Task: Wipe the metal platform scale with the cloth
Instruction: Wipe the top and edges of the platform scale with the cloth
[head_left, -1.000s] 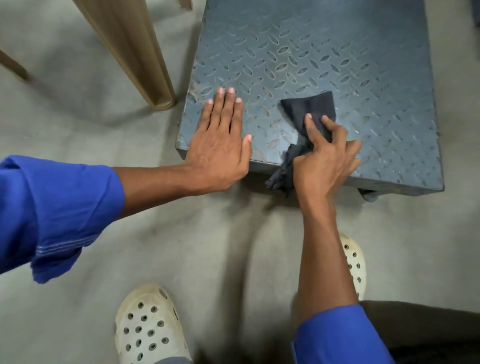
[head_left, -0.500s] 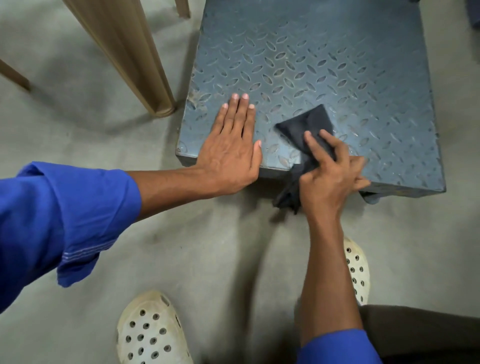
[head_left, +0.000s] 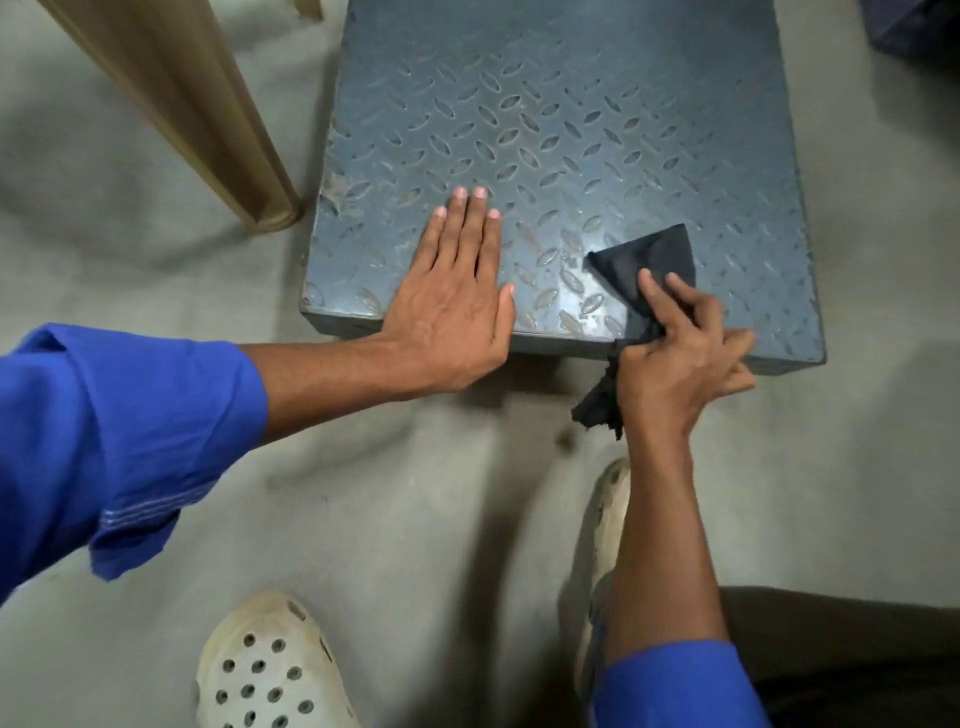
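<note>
Right hand (head_left: 680, 358) grips cloth (head_left: 647, 262) on scale (head_left: 571, 104) — left hand (head_left: 452, 306) flat.

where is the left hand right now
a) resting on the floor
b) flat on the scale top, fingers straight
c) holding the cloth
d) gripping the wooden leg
b: the left hand lies palm down with straight fingers on the scale near its front edge, while the right hand holds the cloth.
</note>
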